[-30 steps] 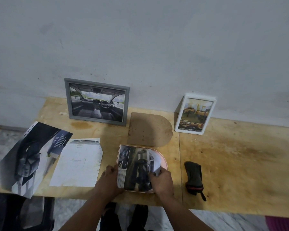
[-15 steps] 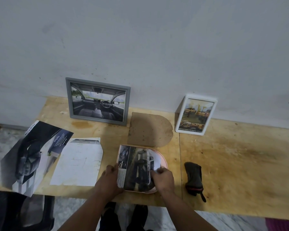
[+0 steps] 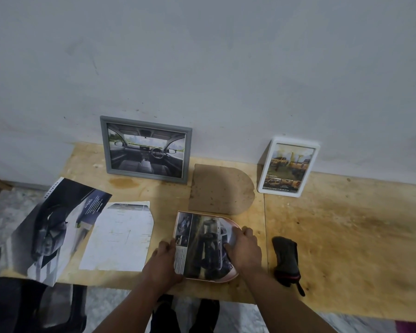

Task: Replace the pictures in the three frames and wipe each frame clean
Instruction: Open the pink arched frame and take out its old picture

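We press a car picture into the arched frame lying flat on the worktop. Our left hand grips its straight edge; our right hand, nearer the curved end, holds that side.

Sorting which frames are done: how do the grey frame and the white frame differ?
The grey frame is landscape and shows a car interior; the white frame is portrait and shows yellow trucks. The grey frame looks larger. Both stand propped against the wall, untouched by either hand.
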Available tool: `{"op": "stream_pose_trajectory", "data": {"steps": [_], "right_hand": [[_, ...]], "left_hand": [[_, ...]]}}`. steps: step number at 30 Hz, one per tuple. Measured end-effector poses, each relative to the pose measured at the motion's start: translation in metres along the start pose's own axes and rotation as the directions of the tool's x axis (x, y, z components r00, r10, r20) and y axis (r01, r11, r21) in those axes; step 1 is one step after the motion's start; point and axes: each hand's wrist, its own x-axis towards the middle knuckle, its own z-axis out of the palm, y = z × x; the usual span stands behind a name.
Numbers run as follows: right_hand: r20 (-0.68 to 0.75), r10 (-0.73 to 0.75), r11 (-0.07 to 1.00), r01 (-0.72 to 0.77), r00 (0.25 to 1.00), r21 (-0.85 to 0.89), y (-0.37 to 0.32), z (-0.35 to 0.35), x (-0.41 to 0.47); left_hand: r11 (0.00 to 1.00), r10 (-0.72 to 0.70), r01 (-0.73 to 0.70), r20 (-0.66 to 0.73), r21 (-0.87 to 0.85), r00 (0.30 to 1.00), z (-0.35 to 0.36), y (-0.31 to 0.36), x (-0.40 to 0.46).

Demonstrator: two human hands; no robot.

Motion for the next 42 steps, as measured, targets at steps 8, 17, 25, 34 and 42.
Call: {"op": "stream_pose_trajectory", "data": {"steps": [8, 17, 25, 34, 42], "right_hand": [[-0.085, -0.068, 0.996, 0.063, 0.994, -0.068, 0.000, 0.003, -0.005], [-0.139, -0.122, 0.964, 0.150, 0.983, 0.218, 0.011, -0.001, -0.017], [-0.051, 0.116, 0.519, -0.017, 0.992, 0.855, 0.037, -0.056, -0.026], [0.068, -0.065, 0.435, -0.033, 0.996, 0.900, 0.001, -0.093, -0.014], [0.094, -0.253, 0.501, 0.047, 0.963, 0.864, -0.103, -0.094, -0.010]], "left_hand": [[1.000, -0.001, 0.001, -0.013, -0.007, 1.000, 0.000, -0.001, 0.000], [1.000, -0.010, 0.010, 0.011, 0.009, 1.000, -0.003, 0.003, 0.001], [0.997, -0.060, 0.053, 0.128, 0.060, 0.990, -0.023, 0.016, -0.007], [0.257, -0.226, 0.418, 0.366, -0.871, 0.903, -0.055, 0.049, -0.033], [0.121, -0.325, 0.187, 0.139, -0.975, 0.935, -0.082, -0.006, -0.037]]}}
